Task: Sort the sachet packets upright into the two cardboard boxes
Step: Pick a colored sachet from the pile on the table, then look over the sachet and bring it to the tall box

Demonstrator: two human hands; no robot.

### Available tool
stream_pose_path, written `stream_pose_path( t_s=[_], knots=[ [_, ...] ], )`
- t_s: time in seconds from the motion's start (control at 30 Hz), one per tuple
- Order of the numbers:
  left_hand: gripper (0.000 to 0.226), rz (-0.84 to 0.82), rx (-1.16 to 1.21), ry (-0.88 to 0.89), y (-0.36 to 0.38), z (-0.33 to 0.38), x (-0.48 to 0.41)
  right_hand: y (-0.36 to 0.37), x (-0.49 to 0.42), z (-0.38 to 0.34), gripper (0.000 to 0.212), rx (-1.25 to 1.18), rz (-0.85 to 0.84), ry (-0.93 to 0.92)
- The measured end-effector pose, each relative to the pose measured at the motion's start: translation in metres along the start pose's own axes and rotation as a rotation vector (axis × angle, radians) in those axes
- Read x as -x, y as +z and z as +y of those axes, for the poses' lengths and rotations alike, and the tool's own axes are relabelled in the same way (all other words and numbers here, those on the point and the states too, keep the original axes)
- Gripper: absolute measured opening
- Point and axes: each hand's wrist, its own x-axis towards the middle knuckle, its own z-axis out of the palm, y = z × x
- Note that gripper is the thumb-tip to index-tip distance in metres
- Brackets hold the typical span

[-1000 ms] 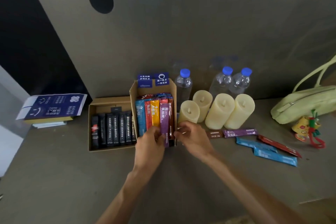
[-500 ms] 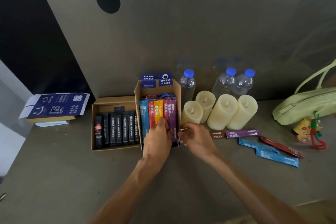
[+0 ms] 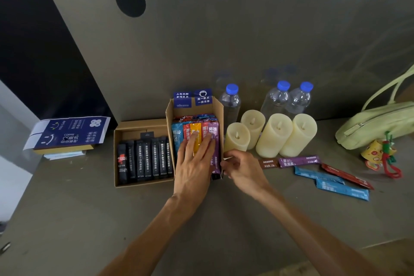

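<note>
Two cardboard boxes stand side by side at the back of the table. The low left box (image 3: 118, 141) holds a row of black sachets (image 3: 145, 159). The taller right box (image 3: 218, 110) is packed with coloured sachets (image 3: 177, 136). My left hand (image 3: 195, 163) lies flat on the coloured sachets with straight fingers and presses on them. My right hand (image 3: 244, 168) pinches the right box's front right corner with curled fingers. Loose sachets lie on the table to the right: a brown one (image 3: 267, 163), a purple one (image 3: 299, 161), a red one (image 3: 347, 176) and two blue ones (image 3: 342, 190).
Several cream candles (image 3: 274, 134) stand just right of the taller box, with three water bottles (image 3: 230, 101) behind them. A green bag (image 3: 376, 125) with a red-and-yellow charm (image 3: 380, 154) lies at far right. A blue printed carton (image 3: 67, 134) sits at left.
My left hand has slid up from the front of the coloured sachets and now lies flat over them. My right hand has stayed at the box's corner.
</note>
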Motion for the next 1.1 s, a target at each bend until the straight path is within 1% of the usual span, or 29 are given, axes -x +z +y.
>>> stream_pose_path(
  t_s=[0.43,0.53,0.63,0.7,0.77,0.83,0.9,0.93,1.0,1.1],
  knots=[
    [0.081,-0.059,0.054,-0.004,-0.007,0.003,0.0,0.001,0.003,-0.002,0.008,0.017,0.043,-0.011],
    [0.076,-0.008,0.101,-0.006,-0.012,0.005,0.005,-0.004,0.007,0.001,0.012,0.022,0.043,-0.01],
    [0.069,0.103,0.192,-0.032,-0.017,0.018,0.011,-0.015,0.015,0.012,0.015,0.039,0.074,-0.014],
    [0.064,0.137,0.242,-0.058,-0.02,0.035,0.014,-0.028,0.023,0.02,0.01,0.029,0.098,-0.005],
    [0.055,0.14,0.271,-0.048,-0.018,0.057,0.015,-0.043,0.031,0.035,0.006,-0.022,0.125,0.016],
    [0.044,0.111,0.294,0.015,-0.012,0.081,0.015,-0.061,0.041,0.051,0.012,-0.072,0.155,0.061],
    [0.036,0.034,0.305,0.108,-0.003,0.105,0.014,-0.08,0.049,0.067,0.02,-0.099,0.205,0.097],
    [0.033,-0.004,0.305,0.151,0.002,0.117,0.012,-0.09,0.053,0.075,0.018,-0.07,0.223,0.112],
    [0.028,-0.086,0.316,0.204,0.013,0.138,0.007,-0.107,0.061,0.088,0.008,0.044,0.254,0.137],
    [0.02,-0.182,0.348,0.267,0.028,0.17,-0.003,-0.131,0.074,0.107,0.008,0.173,0.329,0.172]
  ],
)
